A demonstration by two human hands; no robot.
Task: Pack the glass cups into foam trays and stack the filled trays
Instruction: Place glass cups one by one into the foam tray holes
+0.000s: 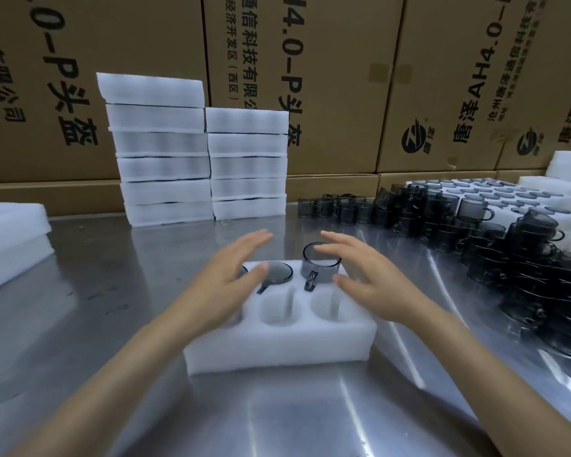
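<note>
A foam tray (277, 344) is set on the desk (112, 275). In its far row a cup (279, 272) is sunk flush, and another cup (320, 267) is seated only partway. The near pockets are unfilled. Both hands, left (231, 275) and right (360, 275), are held above it with fingers spread, nothing gripped.

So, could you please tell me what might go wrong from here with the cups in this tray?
1. The smoky glass cup in the white foam tray stands proud of its pocket; pressing unevenly could tilt or chip it.
2. The open right hand could sweep into the piled loose dark cups.
</note>
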